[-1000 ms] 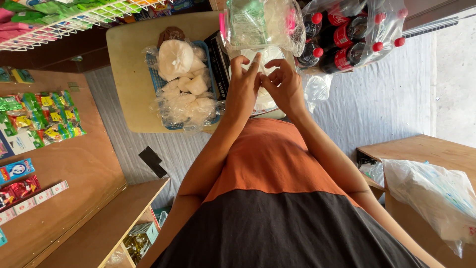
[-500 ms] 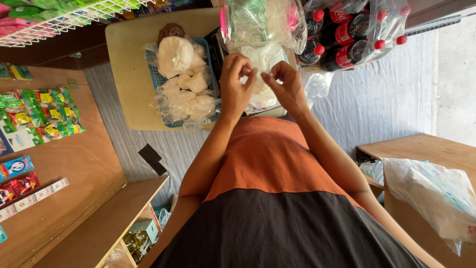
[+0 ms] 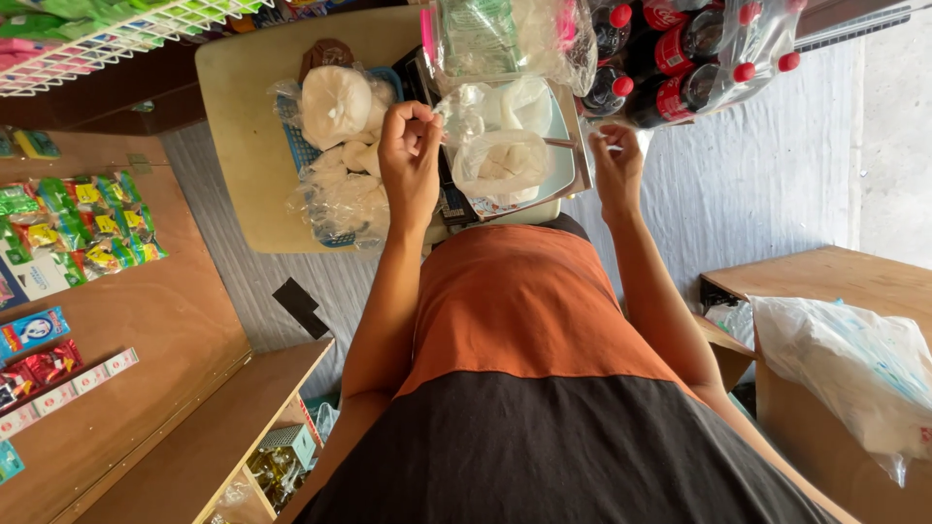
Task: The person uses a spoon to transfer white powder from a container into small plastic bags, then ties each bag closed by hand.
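Note:
A clear plastic bag of white powder (image 3: 502,160) lies on a pale tray (image 3: 566,160) on the small beige table (image 3: 243,146). My left hand (image 3: 408,155) pinches the twisted top of this bag at its left side. Off to the right of the tray, my right hand (image 3: 616,167) has its fingers closed on a thin strand (image 3: 573,144) that runs back to the bag. What the strand is made of cannot be made out.
A blue basket (image 3: 309,150) with several tied bags of white powder sits left of the tray. Wrapped dark soda bottles with red caps (image 3: 680,58) stand behind. Snack packets (image 3: 78,218) lie on a wooden counter at left, and a plastic bag (image 3: 845,359) on a wooden box at right.
My hands were together over the bag's top. They have now moved apart, the right hand drawing the thin strand out to the right while the left stays on the bag's neck.

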